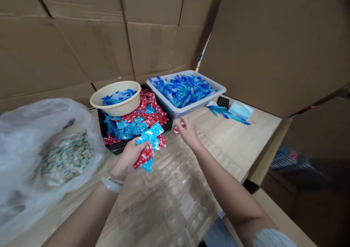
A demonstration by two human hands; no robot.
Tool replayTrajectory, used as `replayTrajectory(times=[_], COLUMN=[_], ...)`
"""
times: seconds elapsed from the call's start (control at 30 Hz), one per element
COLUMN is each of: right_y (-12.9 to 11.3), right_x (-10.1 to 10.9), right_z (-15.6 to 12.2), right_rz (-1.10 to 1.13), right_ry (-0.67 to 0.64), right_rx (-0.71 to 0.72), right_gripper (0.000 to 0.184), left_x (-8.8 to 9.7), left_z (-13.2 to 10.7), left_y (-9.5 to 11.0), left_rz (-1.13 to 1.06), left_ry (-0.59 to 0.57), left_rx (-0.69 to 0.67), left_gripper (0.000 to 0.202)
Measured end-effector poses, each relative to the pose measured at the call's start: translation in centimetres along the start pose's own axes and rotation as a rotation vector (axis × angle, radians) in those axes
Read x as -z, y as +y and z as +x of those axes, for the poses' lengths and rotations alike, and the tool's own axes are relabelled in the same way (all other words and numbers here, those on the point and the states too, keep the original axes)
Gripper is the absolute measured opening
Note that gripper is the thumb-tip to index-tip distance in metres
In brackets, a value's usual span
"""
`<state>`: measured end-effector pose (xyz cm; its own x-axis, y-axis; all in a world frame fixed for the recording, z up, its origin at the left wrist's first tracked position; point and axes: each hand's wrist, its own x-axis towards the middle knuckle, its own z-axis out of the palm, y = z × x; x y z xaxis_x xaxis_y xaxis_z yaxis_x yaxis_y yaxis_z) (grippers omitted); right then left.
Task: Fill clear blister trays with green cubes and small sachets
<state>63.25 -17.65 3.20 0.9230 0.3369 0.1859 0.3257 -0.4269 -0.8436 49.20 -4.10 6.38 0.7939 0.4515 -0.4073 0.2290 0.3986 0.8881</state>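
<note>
My left hand (128, 158) is closed round a bunch of small blue and red sachets (150, 145), held fanned out above the table. My right hand (186, 129) pinches a small red sachet (176, 131) just in front of the black tray (115, 147). That tray is heaped with several more red and blue sachets (136, 121). A cream bowl (116, 98) with blue items in it sits on the heap at the back left.
A white basket (188, 108) full of blue plastic sticks stands behind the tray on the right. Loose blue sticks (226, 114), a black pad (222, 101) and a pale packet (241, 110) lie beside it. A clear bag (41, 155) of green-white sachets fills the left. Cardboard walls surround the table.
</note>
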Motion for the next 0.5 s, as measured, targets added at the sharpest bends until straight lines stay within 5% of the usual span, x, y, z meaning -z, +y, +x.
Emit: replayTrajectory(times=[0.1,0.17,0.3,0.5], right_y=[-1.1,-0.6,2.0,3.2], right_x=[-1.7,-2.5,-2.5,-3.7], right_z=[-3.5,-5.4,-5.6,-1.2], right_rz=[0.319,0.422,0.399,0.134], right_ry=[-0.406,-0.36,0.024,-0.216], right_rx=[0.009,-0.128,-0.322,-0.032], right_gripper=[0.025,0.025,0.027,0.018], left_x=[0.9,1.6,3.4,6.9], left_z=[-1.2,-2.5,-5.1,-5.8], left_y=[-1.4,-2.5,-4.3,-3.8], left_rz=[0.114,0.118,0.013,-0.01], left_ry=[-0.118,-0.125,0.001,0.214], left_rx=[0.002,0.086,0.221,0.116], left_gripper=[0.026,0.027,0.026,0.022])
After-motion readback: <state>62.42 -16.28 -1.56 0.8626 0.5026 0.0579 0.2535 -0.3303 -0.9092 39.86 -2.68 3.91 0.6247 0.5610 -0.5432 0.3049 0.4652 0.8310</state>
